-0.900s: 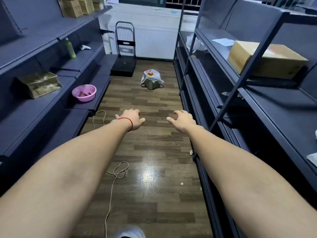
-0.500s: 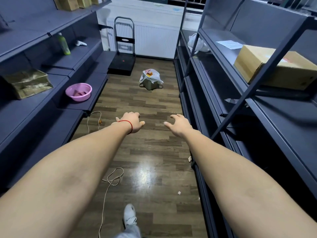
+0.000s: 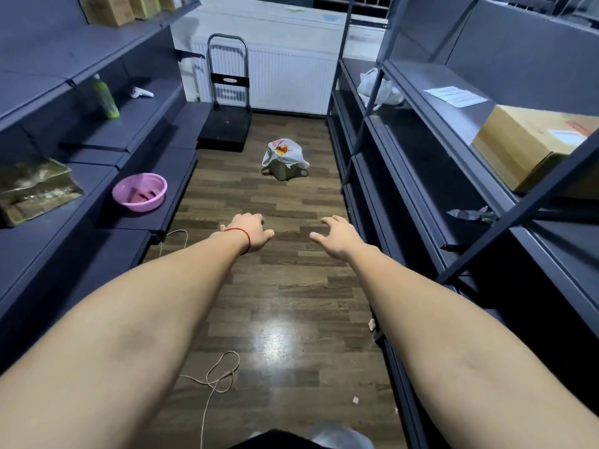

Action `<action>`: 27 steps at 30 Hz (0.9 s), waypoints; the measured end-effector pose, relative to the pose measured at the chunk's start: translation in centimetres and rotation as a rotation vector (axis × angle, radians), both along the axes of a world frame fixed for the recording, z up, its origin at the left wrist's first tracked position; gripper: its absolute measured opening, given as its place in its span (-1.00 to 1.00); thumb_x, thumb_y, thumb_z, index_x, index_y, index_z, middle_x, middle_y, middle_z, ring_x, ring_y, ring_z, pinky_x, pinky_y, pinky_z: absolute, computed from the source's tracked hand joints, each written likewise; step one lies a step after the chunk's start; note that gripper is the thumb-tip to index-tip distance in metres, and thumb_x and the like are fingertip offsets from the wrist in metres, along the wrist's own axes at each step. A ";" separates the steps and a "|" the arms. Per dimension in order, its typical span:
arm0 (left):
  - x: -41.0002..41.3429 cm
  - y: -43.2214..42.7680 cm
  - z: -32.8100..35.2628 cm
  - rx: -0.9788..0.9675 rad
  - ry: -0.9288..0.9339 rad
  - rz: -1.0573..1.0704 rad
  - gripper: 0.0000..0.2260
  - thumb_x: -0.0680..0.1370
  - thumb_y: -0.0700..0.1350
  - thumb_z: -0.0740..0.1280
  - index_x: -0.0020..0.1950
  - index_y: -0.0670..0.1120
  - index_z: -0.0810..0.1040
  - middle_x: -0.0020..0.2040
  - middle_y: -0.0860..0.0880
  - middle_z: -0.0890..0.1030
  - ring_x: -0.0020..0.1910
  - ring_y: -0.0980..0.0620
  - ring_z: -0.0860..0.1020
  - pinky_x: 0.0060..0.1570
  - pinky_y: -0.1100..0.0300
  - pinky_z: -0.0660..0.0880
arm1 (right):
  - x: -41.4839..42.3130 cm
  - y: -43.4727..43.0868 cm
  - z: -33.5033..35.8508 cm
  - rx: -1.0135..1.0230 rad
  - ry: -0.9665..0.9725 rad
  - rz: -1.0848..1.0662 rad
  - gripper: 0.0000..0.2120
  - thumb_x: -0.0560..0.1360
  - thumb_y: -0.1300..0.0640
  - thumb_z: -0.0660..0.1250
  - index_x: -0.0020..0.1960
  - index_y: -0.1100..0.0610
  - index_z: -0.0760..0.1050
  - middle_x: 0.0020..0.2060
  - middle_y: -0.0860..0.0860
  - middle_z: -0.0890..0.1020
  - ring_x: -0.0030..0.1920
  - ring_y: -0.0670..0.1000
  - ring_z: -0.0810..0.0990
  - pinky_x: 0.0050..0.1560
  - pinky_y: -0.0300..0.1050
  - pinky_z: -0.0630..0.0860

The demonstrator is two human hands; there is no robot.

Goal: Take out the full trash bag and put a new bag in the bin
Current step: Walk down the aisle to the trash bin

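Note:
A small olive bin stands on the wooden floor far down the aisle, lined with a white plastic trash bag that bulges with orange and red rubbish. Both my arms stretch forward over the floor, well short of the bin. My left hand, with a red string at the wrist, is empty with curled, spread fingers. My right hand is empty too, fingers apart and bent. Another white plastic bag lies on the right shelf at the far end.
Dark metal shelves line both sides of the narrow aisle. A pink basin, a green bottle and a crumpled brown bag sit on the left shelves. A cardboard box rests on the right. A black hand trolley stands ahead; string lies on the floor.
I have walked forward down the aisle; the bin and trolley are nearer. Both hands stay stretched out in front, empty, and have dropped slightly in view.

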State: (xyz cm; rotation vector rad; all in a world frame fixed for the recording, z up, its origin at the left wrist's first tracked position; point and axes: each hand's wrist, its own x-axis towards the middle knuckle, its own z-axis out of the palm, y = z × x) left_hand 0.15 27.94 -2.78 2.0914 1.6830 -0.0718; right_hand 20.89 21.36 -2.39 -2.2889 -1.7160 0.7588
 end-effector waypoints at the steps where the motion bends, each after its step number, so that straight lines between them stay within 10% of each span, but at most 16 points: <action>1: 0.1 1.2 -0.3 0.002 0.002 -0.012 -0.51 0.56 0.17 0.21 0.39 -0.09 0.40 0.37 -0.18 0.45 0.39 -0.21 0.35 0.35 -0.23 0.32 | 0.2 1.0 -0.1 -0.007 -0.001 -0.004 -0.39 0.55 -0.20 0.23 0.51 0.04 0.23 0.56 0.06 0.14 0.52 0.17 0.17 0.47 0.17 0.20; 27: 14.4 33.1 -2.6 -0.014 0.019 0.003 -0.51 0.55 0.15 0.22 0.39 -0.10 0.39 0.35 -0.18 0.47 0.36 -0.21 0.39 0.33 -0.15 0.37 | 13.9 33.5 -3.1 -0.004 -0.026 0.084 -0.35 0.54 -0.16 0.25 0.54 0.02 0.14 0.54 0.08 0.20 0.51 0.17 0.18 0.48 0.12 0.20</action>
